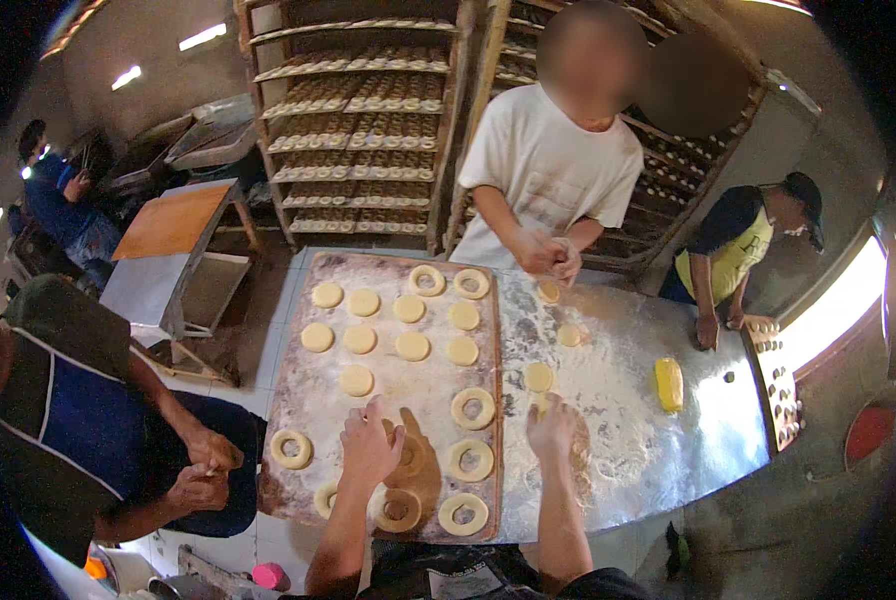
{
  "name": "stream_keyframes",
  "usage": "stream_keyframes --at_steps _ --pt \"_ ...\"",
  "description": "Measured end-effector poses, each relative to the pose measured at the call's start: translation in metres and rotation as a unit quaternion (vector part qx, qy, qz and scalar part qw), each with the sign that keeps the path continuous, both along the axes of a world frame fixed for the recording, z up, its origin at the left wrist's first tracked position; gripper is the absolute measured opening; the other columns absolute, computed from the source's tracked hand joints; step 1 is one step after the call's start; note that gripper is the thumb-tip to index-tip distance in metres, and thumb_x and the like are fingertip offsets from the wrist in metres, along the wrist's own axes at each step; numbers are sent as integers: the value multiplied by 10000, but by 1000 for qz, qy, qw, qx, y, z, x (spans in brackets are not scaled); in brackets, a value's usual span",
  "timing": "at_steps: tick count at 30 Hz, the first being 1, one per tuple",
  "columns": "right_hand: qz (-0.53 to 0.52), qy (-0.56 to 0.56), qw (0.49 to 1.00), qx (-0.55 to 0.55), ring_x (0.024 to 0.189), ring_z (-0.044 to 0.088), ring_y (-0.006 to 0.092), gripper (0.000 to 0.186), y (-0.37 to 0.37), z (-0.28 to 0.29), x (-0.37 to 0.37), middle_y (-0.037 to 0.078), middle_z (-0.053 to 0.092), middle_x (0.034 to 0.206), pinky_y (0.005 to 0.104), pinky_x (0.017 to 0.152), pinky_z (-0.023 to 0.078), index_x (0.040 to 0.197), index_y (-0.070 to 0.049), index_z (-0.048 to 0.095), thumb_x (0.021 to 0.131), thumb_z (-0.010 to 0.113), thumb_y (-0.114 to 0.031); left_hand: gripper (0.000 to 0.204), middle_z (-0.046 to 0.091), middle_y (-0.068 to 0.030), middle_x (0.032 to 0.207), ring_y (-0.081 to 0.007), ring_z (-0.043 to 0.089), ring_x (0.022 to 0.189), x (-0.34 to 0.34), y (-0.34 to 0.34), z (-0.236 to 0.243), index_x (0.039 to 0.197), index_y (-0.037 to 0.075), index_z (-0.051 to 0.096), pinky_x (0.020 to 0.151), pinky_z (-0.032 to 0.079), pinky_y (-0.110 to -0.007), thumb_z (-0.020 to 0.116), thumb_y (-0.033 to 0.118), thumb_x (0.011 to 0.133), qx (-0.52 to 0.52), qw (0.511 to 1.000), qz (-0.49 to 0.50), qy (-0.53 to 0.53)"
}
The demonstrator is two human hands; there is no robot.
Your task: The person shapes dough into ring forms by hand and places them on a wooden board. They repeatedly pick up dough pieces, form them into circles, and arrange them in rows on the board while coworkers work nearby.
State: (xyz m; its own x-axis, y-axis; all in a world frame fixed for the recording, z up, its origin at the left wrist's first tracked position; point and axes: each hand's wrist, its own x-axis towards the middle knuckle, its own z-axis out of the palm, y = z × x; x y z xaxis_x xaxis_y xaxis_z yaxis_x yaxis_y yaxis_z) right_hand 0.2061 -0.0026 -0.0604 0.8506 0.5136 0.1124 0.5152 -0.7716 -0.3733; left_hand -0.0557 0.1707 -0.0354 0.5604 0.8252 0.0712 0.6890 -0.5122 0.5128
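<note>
My left hand (373, 440) is over the floured wooden board (298, 390), fingers apart, just below a cut dough disc (357, 380). More discs (412, 347) lie in rows toward the far side. Dough rings (471, 395) run down the board's right side and lie at the lower left (310, 449); one near my left wrist is partly shadowed. My right hand (550, 430) is on the floured metal tabletop (628, 450), fingers curled at a pale dough piece just below another disc (538, 375); its exact grip is partly hidden.
Co-workers stand at left (58, 420), opposite in white (538, 170) and at right (718, 250) beside a tray (763, 350). A yellow lump (669, 384) sits on the metal. Behind are racks of rings (358, 110), a side table (173, 225) and another person (63, 210).
</note>
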Motion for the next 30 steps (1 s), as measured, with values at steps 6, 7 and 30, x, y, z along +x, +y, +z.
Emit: stream_keyframes --at_steps 6,7,30 --pt "18 77 997 -25 1026 620 401 485 -14 -29 61 212 680 1050 509 884 480 1158 -6 571 836 724 -335 503 674 -241 957 -413 652 893 72 -45 0 1313 -14 493 799 518 -496 624 263 914 -164 972 -104 -130" --pt "45 111 993 -3 995 631 405 465 -12 -27 61 210 684 1036 508 866 486 1144 -11 572 830 733 -313 488 692 -219 934 -396 666 875 86 -55 1 1303 -20 503 787 526 -482 618 261 921 -208 959 -127 -142" --pt "226 697 478 485 1043 620 292 511 -149 39 130 171 596 1131 382 910 509 1339 -71 408 853 564 -92 417 586 -130 970 -248 603 858 267 -237 33 1228 6 481 760 510 -382 529 -79 822 -127 905 -68 -401"
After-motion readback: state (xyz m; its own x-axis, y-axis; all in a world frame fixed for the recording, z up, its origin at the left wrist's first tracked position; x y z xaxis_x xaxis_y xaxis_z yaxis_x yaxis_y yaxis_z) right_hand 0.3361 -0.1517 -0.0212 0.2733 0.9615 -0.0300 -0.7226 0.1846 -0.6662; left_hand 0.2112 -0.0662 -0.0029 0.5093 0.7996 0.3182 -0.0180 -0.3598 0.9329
